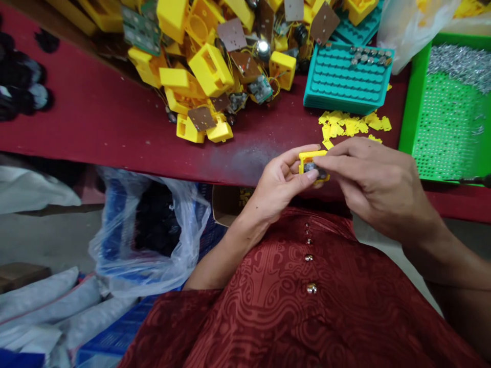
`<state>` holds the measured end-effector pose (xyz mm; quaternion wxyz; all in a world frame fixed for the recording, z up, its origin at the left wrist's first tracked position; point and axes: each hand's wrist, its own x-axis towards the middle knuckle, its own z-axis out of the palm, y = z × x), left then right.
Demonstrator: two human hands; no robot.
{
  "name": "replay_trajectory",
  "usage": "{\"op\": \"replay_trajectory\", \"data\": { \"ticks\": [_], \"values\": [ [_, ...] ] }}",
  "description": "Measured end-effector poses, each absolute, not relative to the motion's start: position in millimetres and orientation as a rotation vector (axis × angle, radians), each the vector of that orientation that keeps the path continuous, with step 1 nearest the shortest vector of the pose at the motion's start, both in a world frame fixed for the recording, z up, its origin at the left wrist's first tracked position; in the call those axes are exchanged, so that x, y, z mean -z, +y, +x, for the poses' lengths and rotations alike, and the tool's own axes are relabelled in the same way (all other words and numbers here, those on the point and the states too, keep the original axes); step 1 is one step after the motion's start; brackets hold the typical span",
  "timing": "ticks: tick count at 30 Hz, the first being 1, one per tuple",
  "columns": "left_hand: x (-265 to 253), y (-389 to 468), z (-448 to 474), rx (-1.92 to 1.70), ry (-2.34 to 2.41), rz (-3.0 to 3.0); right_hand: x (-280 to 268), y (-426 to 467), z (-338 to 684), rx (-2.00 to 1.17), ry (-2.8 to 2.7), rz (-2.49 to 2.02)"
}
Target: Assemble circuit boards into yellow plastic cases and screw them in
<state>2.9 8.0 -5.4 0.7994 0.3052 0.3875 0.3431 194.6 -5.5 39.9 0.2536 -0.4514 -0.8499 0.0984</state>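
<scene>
In the head view, the case (pixel 306 155) sits between the fingers of both hands, over the near edge of the table (pixel 95 120). The left hand (pixel 282 176) is closed on it, thumb across the front and fingers behind, probably so that the open side faces up and the grey part (pixel 309 167) inside stays within reach. The right hand (pixel 378 171) is bent in from the other side, index fingertip at the case's upper rim; its fingers are drawn nearly together, and whether they pinch something small cannot be told. That hand also hides the case's right end — the main thing in the way of a clear look. Just beyond the right fingers lie loose yellow tabs (pixel 337 125), seemingly spread there for easy picking. Behind the tabs stand stacked teal trays (pixel 347 82), with small round bits (pixel 370 55) on top, and a clear bag (pixel 406 30) near them. Right of the fingers, a green tray (pixel 408 112) bears silvery pieces (pixel 460 64), its near end close to the right wrist. Beyond the left fingers — well apart from them — rises a jumbled heap (pixel 210 69) of yellow shells, boards and wires; farther left lie black parts (pixel 26 87).
</scene>
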Motion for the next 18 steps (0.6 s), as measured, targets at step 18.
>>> {"op": "replay_trajectory", "data": {
  "ticks": [18],
  "values": [
    [11.4,3.7,4.6,-0.725,0.934,0.685,-15.2,-4.2,191.1,0.033,-2.286,-1.196]
  ]
}}
